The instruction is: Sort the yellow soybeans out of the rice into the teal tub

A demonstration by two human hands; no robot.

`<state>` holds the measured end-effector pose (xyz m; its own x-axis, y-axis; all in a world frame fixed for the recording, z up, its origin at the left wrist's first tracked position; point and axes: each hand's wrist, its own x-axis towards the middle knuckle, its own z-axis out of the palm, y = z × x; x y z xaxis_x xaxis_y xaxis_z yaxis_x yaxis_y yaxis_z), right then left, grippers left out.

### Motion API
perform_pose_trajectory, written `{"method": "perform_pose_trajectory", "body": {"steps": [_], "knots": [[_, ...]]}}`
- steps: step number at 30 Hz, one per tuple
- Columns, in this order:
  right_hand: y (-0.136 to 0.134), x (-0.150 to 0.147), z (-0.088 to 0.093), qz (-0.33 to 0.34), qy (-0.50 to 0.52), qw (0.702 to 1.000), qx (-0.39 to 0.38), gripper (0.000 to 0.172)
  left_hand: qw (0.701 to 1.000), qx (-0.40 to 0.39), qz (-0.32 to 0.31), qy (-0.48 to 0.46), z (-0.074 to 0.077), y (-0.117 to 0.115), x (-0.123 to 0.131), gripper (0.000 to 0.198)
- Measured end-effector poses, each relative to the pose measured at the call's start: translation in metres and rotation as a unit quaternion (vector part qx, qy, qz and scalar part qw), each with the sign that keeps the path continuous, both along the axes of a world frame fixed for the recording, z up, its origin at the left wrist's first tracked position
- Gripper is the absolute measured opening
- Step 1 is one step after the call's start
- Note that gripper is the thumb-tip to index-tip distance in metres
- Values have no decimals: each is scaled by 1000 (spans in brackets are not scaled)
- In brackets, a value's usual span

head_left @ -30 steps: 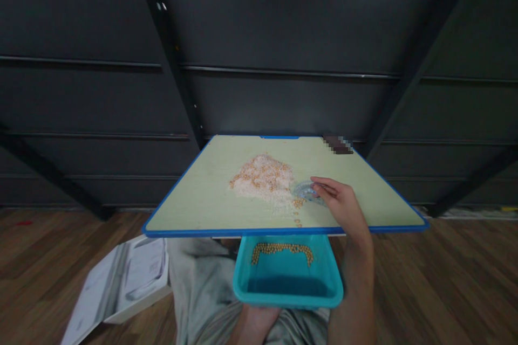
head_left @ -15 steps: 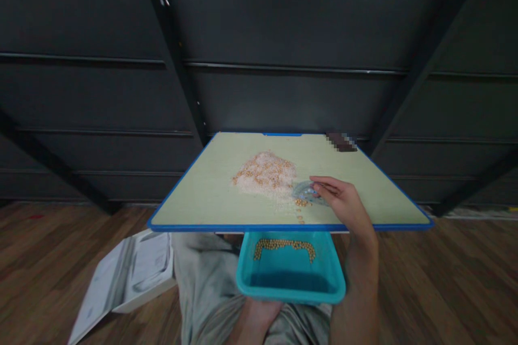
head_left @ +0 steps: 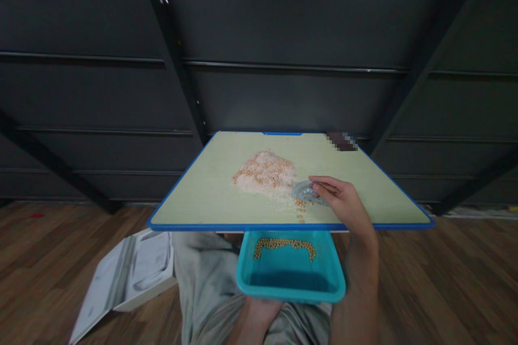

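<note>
My right hand (head_left: 340,198) is closed, pinching a clear plastic piece with a rounded edge that looks like a protractor (head_left: 303,191). Its curved edge rests on the board at the lower right side of a heap of white rice mixed with yellow beans (head_left: 265,172). Several loose soybeans (head_left: 300,206) lie beside the plastic, in a short trail toward the board's front edge. Below that edge is a turquoise bin (head_left: 291,295) with a band of beans along its far side. My left hand (head_left: 264,310) reaches under the bin's near side, its fingers hidden.
The pale tabletop (head_left: 194,194) has a blue rim. A dark, blurred-out flat object (head_left: 342,142) lies at its far right corner. An open white box (head_left: 148,264) sits at left above the wooden floor (head_left: 36,259). Dark panels (head_left: 291,21) rise behind the table.
A few beans beside the clear plastic have shifted slightly toward the front edge. Both hands and the bin stay nearly where they were.
</note>
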<state>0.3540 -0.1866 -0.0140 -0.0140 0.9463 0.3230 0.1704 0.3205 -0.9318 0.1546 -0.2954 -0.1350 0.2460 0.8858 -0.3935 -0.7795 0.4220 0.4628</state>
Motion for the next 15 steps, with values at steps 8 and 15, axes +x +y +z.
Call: {"method": "perform_pose_trajectory", "body": {"steps": [8, 15], "knots": [[0, 2, -1, 12, -3, 1000, -6, 34, 996, -55, 32, -61, 8, 2, 4, 33], [-2, 1, 2, 22, -6, 1000, 0, 32, 995, -53, 30, -78, -2, 4, 4, 29]]}}
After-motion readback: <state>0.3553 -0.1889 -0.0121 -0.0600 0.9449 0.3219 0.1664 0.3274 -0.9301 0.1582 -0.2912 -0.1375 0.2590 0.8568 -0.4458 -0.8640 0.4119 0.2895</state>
